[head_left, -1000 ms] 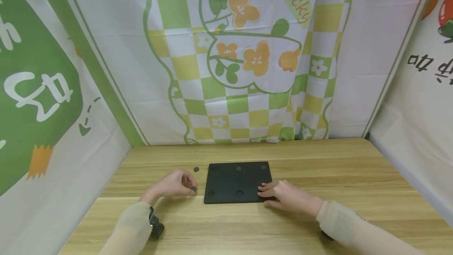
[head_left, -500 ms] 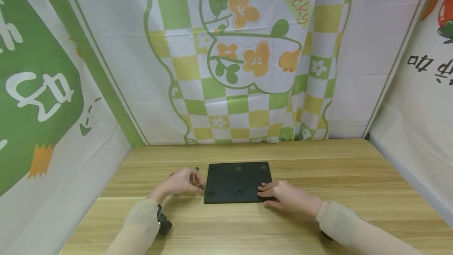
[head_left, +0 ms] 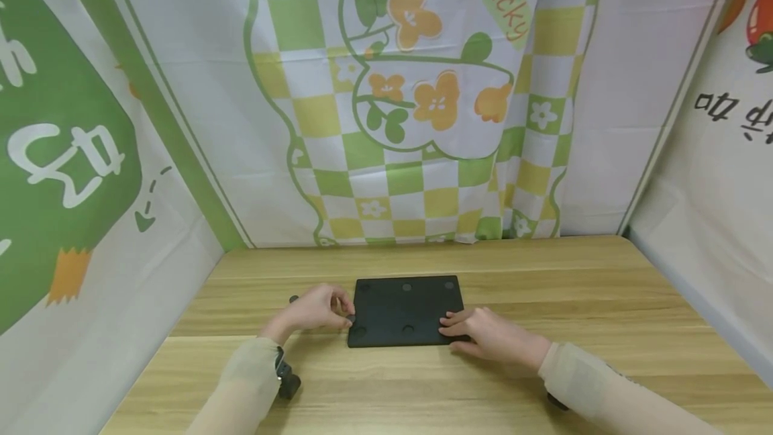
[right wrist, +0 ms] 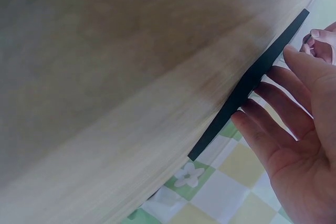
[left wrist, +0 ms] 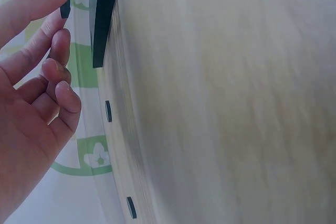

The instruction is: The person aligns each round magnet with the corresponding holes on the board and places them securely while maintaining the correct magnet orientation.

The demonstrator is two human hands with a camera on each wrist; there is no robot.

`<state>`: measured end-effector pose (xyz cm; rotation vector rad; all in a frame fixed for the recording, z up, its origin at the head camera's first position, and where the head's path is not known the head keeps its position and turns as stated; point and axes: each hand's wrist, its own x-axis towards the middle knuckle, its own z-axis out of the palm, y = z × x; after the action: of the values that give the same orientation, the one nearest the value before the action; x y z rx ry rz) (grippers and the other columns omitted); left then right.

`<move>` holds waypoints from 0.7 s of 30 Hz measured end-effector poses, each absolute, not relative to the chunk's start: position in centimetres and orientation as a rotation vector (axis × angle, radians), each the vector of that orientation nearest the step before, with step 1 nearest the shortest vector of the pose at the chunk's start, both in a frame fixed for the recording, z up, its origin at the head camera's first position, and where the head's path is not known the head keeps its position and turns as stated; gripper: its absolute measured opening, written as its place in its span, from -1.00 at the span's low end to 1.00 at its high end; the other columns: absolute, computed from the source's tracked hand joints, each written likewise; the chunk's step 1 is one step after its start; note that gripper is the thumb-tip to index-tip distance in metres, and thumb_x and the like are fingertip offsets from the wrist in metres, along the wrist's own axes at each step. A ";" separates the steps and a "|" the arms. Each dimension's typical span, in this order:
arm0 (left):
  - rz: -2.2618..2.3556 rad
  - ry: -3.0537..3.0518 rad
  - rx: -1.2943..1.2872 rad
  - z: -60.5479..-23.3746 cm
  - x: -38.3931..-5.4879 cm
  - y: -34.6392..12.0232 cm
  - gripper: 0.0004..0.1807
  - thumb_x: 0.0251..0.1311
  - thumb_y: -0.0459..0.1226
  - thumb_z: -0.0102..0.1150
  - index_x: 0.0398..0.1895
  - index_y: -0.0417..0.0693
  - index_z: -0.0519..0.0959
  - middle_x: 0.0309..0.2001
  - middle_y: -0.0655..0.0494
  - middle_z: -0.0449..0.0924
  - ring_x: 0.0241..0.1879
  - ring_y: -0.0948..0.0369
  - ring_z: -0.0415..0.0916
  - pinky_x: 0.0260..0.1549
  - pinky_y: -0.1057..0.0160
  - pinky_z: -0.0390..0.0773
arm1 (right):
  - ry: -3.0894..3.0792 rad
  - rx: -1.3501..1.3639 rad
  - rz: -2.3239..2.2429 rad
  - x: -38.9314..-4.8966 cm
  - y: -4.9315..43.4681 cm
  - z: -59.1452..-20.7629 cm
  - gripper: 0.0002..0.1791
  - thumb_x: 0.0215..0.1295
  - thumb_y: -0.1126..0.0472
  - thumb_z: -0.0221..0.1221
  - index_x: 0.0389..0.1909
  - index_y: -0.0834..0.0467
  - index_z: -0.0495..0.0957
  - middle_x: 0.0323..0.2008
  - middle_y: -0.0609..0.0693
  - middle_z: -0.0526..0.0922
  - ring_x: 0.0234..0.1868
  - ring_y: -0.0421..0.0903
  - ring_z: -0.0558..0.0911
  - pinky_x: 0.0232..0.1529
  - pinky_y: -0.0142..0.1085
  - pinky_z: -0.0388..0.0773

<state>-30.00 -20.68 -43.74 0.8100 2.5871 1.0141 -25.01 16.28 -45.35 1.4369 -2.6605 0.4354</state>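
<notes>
My left hand (head_left: pixel 314 306) pinches a small dark disc (left wrist: pixel 65 9) between thumb and index finger, its other fingers loosely curled. That disc is over the left edge of a flat black rectangular board (head_left: pixel 386 307), which lies on the table. Round marks line the board's far and near sides; grey discs (head_left: pixel 407 287) show at far middle and far right, while near left and near middle look like round recesses. My right hand (head_left: pixel 483 333) rests with extended fingers on the board's near right corner; in the right wrist view its fingertips touch the board's edge.
Two loose dark discs (left wrist: pixel 108 111) lie on the wooden table (head_left: pixel 543 287) left of the board; in the head view, my left hand hides one and another (head_left: pixel 294 299) shows past the wrist. Printed curtains (head_left: pixel 423 186) stand behind the table and at both sides.
My left hand has moved right with the pinched disc, from the table beside the board to over its left edge. The right hand has stayed in place on the board.
</notes>
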 end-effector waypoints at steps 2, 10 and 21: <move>1.010 2.595 0.807 -43.7 -30.0 -20.4 -0.84 -0.03 -0.25 0.42 -0.36 0.03 0.63 -0.31 0.12 0.57 -0.47 0.22 0.36 -0.49 0.31 0.43 | -2.661 1.436 0.432 -25.0 16.3 -45.3 -0.62 0.25 0.09 0.22 0.05 0.15 0.61 0.07 0.11 0.61 0.13 0.01 0.58 0.02 -0.18 0.59; 1.017 2.577 0.832 -43.6 -30.1 -19.6 -0.84 -0.04 -0.27 0.42 -0.37 -0.01 0.63 -0.34 0.09 0.58 -0.51 0.25 0.38 -0.52 0.33 0.44 | -2.671 1.432 0.435 -25.0 16.3 -45.3 -0.62 0.26 0.08 0.22 0.05 0.15 0.61 0.08 0.11 0.61 0.13 0.01 0.58 0.03 -0.17 0.58; 1.018 2.558 0.826 -43.8 -30.5 -18.6 -0.82 -0.05 -0.25 0.44 -0.37 -0.01 0.62 -0.42 0.07 0.54 -0.53 0.25 0.37 -0.52 0.31 0.44 | -2.696 1.413 0.421 -24.9 16.2 -45.1 -0.61 0.26 0.07 0.21 0.06 0.15 0.60 0.09 0.09 0.60 0.15 0.01 0.57 0.06 -0.14 0.56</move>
<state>-30.49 -18.58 -43.81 0.8257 2.5585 1.0185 -24.85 16.20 -45.05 1.4128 -2.6962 0.4207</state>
